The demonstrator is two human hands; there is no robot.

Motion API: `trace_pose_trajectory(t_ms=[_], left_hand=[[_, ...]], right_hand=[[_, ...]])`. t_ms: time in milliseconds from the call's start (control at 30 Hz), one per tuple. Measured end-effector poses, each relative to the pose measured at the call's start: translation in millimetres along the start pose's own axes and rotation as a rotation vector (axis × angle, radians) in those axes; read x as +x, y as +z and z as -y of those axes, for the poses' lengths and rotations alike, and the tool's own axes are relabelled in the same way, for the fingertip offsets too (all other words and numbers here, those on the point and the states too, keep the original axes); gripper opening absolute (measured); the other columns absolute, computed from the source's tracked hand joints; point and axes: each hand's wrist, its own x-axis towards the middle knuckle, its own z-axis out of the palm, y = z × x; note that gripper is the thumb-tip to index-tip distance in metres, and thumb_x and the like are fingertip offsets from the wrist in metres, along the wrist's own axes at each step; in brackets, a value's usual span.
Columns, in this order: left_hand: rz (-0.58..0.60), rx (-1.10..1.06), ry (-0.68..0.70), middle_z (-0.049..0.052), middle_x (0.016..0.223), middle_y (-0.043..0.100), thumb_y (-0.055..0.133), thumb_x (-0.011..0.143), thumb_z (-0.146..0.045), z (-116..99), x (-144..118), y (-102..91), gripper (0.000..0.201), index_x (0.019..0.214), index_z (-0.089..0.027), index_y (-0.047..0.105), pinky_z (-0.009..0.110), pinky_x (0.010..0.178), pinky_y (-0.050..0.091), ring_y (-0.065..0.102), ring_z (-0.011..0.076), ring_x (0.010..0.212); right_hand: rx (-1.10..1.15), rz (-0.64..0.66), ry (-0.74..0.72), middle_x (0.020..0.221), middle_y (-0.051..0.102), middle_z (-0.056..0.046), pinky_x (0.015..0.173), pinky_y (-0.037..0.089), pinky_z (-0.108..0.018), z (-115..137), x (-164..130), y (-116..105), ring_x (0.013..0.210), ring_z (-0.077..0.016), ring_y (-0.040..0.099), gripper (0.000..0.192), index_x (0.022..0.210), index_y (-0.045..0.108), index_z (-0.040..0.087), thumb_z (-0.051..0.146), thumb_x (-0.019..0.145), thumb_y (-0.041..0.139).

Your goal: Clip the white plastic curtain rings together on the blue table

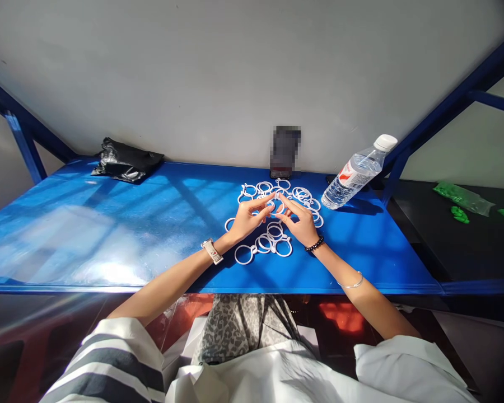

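Left of the bottle (353, 174), a white ring (284, 209) sits between left hand (247, 219) and right hand (301, 224), equally near. Both pinch it, fingertips nearly together; its tilt's unclear.

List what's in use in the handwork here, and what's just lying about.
In use:
- White ring held between the left hand and right hand
- Loose white rings around the hands
- Blue table beneath them

Apparently just lying about:
- Black plastic bag
- Water bottle
- Dark, pixelated object by the wall
- Green packet, far right
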Motion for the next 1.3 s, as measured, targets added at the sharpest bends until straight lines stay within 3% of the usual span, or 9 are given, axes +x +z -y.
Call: trace_pose_trajectory(t_ms=[467,1067,1300], left_hand=[[0.129,-0.102,-0.098,-0.002,0.06,0.058,0.059,0.088,-0.044,-5.0,-0.4,-1.5,0.056,0.133,-0.012,0.055,0.022,0.054,0.045,0.048,0.0071,0.049],[0.116,-0.069,-0.1,-0.002,0.057,0.057,0.058,0.088,-0.044,-0.5,0.0,-2.4,0.052,0.13,-0.012,0.058,0.02,0.051,0.045,0.048,0.0071,0.047],[0.092,-0.049,-0.093,-0.002,0.058,0.057,0.06,0.087,-0.043,-2.9,0.1,-0.6,0.052,0.128,-0.012,0.059,0.02,0.05,0.045,0.05,0.0073,0.047]], right_hand=[[-0.002,-0.013,0.019,0.087,0.068,-0.005,0.062,0.056,-0.03,-2.2,-1.0,-0.1,0.06,-0.0152,0.058,0.045,0.134,0.056,0.026,0.036,0.09,0.057],[0.062,0.068,0.035,0.089,0.067,-0.006,0.06,0.054,-0.03,-3.3,-0.6,-2.2,0.057,-0.0136,0.054,0.049,0.136,0.053,0.023,0.037,0.089,0.056],[0.029,0.042,0.029,0.083,0.067,-0.005,0.059,0.053,-0.029,-2.7,-0.3,0.1,0.057,-0.014,0.054,0.047,0.134,0.055,0.023,0.036,0.089,0.056]])
